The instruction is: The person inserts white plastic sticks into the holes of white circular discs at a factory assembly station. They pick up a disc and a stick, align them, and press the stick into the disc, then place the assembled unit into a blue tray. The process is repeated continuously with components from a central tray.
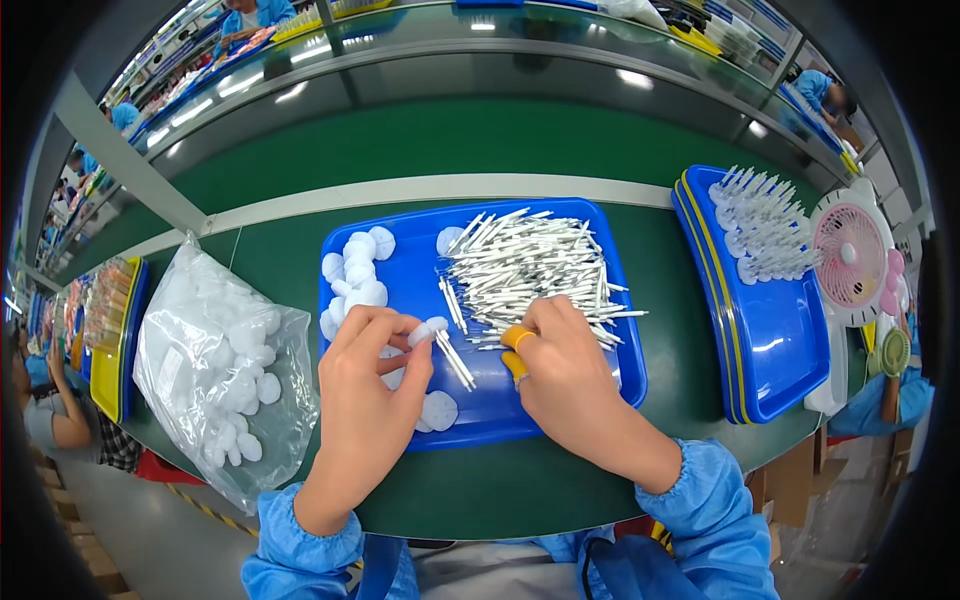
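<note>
My left hand (370,375) pinches a white round disc (428,331) between thumb and fingers, above the blue tray (480,434). A few thin white sticks (456,364) run down from beside this disc; they seem to be set in it. My right hand (570,375), with yellow finger covers (517,338) on two fingers, is closed at the near edge of a heap of white pointed sticks (535,265). Its fingertips are hidden, so what they grip does not show. Loose white discs (357,265) lie along the tray's left side, and another disc (438,410) rests near its front edge.
At left lies a clear plastic bag (225,370) of white discs. Stacked blue and yellow trays (775,370) stand at right, holding discs with upright sticks (765,225). Beyond them is a pink and white fan (850,250). A pale rail (450,190) crosses behind the tray.
</note>
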{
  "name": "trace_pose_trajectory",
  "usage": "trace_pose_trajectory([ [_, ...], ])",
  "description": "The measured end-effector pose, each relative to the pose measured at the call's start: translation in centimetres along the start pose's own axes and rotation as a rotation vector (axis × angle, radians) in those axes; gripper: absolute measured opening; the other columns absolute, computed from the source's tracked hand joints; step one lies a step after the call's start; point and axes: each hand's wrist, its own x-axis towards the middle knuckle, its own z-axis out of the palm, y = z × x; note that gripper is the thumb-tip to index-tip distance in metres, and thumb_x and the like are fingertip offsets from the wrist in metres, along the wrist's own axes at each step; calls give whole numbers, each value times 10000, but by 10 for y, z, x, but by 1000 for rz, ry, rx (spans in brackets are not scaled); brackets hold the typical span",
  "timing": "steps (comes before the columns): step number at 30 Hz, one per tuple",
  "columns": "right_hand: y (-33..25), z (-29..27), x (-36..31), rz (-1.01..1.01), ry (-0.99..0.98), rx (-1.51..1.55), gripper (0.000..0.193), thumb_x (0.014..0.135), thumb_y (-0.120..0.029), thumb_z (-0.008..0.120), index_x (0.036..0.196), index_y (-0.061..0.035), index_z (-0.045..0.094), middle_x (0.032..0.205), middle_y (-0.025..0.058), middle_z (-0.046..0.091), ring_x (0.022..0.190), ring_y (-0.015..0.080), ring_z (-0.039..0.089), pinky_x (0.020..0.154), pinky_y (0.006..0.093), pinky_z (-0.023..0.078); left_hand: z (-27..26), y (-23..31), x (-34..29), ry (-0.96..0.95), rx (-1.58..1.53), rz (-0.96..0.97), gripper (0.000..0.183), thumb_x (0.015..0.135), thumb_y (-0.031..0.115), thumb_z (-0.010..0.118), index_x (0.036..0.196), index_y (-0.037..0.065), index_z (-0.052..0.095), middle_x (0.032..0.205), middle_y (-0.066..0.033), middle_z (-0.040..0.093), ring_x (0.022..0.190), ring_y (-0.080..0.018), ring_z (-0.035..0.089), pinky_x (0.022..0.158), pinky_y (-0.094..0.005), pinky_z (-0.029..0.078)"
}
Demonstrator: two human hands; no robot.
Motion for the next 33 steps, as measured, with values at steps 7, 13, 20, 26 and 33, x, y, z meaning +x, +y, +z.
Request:
trace_pose_trajectory([
  [7,-10,-32,-9,58,-39,222,283,701,102,711,982,68,691,983,180,626,936,361,587,827,455,490,-4,2,-3,-144,-119,-121,129,979,23,739,1085,-47,712,1028,-68,682,906,-132,722,734,-302,643],
  [13,-23,-47,-20,84,-39,472,452,729,106,711,1179,62,719,956,170,652,901,364,616,795,450,501,1,14,-11,-364,-264,-181,140,980,40,759,1099,-26,726,1030,-60,660,924,-117,699,732,-270,617],
  [20,-17,-43,-23,0,-56,435,449,727,114,703,1171,55,738,965,156,641,919,354,618,806,438,497,7,1,-14,-304,-326,-210,150,987,96,763,1093,-9,744,987,-93,691,861,-145,710,689,-283,609],
  [26,-15,-47,-23,4,-88,435,464,677,100,713,1139,67,741,1003,157,627,953,347,610,825,449,497,8,6,-13,-273,-290,-119,139,959,12,749,1095,-15,734,1032,-107,684,879,-159,728,743,-304,654],
  [33,-9,-44,-19,1,-132,282,420,662,83,716,1082,90,733,990,154,613,961,347,602,849,452,500,10,11,-15,-250,-186,-70,164,916,-18,781,1068,-17,718,969,-110,691,867,-185,744,762,-329,671],
])
